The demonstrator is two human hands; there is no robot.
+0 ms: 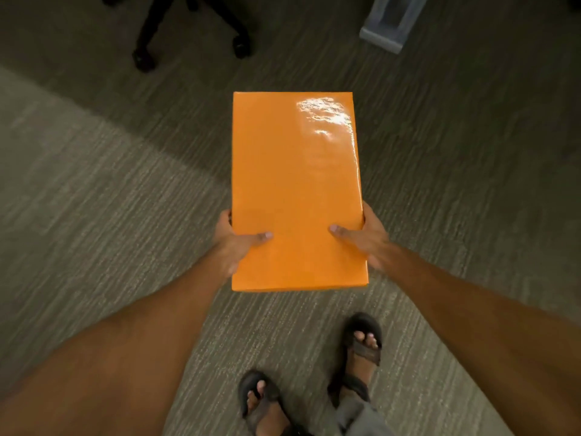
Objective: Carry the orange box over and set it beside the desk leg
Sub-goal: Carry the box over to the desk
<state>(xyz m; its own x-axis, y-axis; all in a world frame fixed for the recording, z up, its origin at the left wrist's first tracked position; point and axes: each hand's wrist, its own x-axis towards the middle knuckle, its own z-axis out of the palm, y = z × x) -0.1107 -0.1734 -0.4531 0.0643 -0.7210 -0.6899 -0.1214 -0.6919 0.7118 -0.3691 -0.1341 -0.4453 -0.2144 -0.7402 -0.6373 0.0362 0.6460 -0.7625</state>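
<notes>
The orange box (295, 190) is held out in the middle of the frame, clear of the carpeted floor (103, 190), with its glossy top face turned to the camera and its long edges running from the lower centre toward the upper centre. A glare patch is seen near its upper right corner.

The left hand (234, 243) is clamped on the box's left long edge near the lower corner, the thumb laid flat on the top face and the fingers wrapped out of sight beneath. The right hand (366, 237) is clamped on the right long edge at a matching spot, thumb likewise pressed on top. Both forearms are stretched in from the lower corners of the frame.

At the bottom centre, two feet in dark sandals (361, 347) are planted on the carpet, just below the box's near edge; the right one is set further forward.

The black wheeled base of an office chair (191, 29) is seen at the upper left, well apart from the box's far edge. At the upper right, a pale grey desk leg (388, 25) with a flat foot rests on the carpet, also well apart from the box. Between the box's far edge and these two pieces, a broad band of bare carpet lies open. A diagonal line between lighter and darker carpet is crossed at the left of the frame.
</notes>
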